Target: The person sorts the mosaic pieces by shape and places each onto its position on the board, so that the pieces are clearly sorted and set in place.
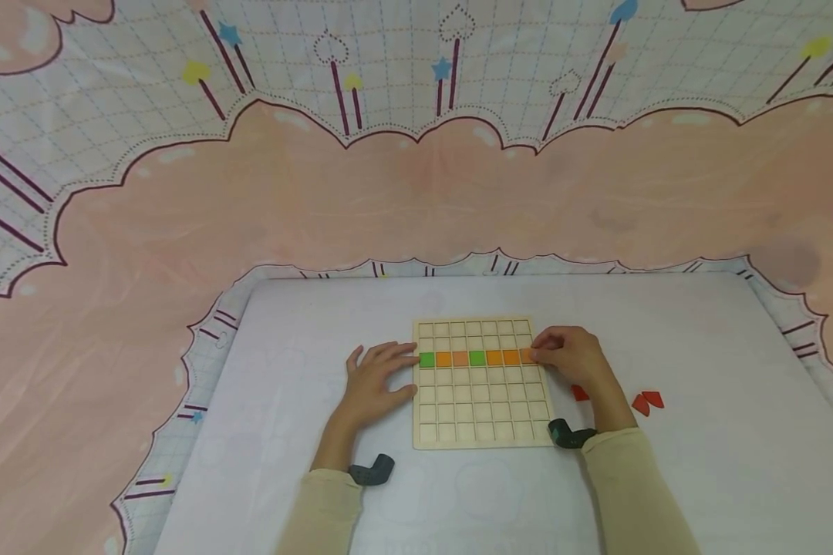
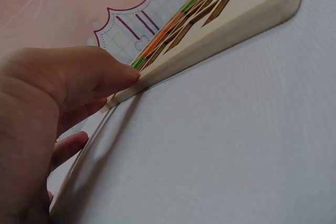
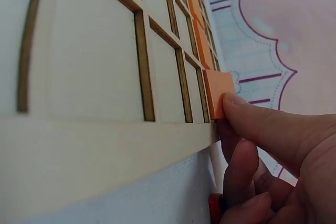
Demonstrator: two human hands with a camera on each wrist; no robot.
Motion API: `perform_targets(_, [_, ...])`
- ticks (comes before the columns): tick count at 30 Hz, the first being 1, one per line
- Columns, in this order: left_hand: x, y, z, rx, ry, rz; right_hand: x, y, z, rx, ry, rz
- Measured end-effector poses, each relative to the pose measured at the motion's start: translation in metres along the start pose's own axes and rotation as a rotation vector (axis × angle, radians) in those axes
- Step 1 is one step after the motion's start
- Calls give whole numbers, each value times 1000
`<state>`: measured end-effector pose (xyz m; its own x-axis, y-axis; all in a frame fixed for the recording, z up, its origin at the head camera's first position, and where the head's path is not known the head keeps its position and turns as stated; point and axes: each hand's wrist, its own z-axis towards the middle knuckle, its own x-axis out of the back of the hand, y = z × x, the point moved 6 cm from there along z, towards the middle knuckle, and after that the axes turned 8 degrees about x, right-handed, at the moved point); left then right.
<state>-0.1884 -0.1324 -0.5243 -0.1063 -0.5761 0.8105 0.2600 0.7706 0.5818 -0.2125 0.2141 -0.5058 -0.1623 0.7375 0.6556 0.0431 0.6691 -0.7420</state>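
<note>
The right hand (image 1: 571, 353) pinches a square, flat orange tile (image 3: 219, 95) between thumb and finger, at the right end of the board's third row from the far side. The tile sits proud of its neighbours; whether it is seated in its cell, I cannot tell. The left hand (image 1: 375, 385) has its fingers spread, with fingertips and thumb touching the board's left edge. The pale wooden board (image 1: 482, 395) carries a grid of dark-lined cells. Along that third row lie green and orange tiles (image 1: 477, 358), one paler; the row's long axis runs left to right, while the held tile, being square, shows none. Right of the board, red pieces (image 1: 653, 398) lie on the white bench (image 1: 215, 432), one partly behind the right arm.
</note>
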Motion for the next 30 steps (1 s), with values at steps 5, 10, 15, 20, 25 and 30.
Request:
perform_targets(5, [1, 1, 1, -8, 10, 2, 0, -3, 2, -2, -15, -9])
perform_targets(10, [0, 0, 0, -10, 12, 4, -1, -5, 2, 10, -23, -14])
perform_targets(15, [-1, -1, 0, -15, 8, -1, -1, -5, 2, 33, -16, -50])
perform_targets(20, [0, -1, 0, -16, 19, 3, -3, -6, 4, 25, -9, -54])
perform_targets(25, [0, -2, 0, -11, 18, 13, -4, -5, 4, -3, -15, -38])
perform_targets(30, [-1, 0, 0, -21, 14, 4, -4, 0, 2, -16, -48, -34])
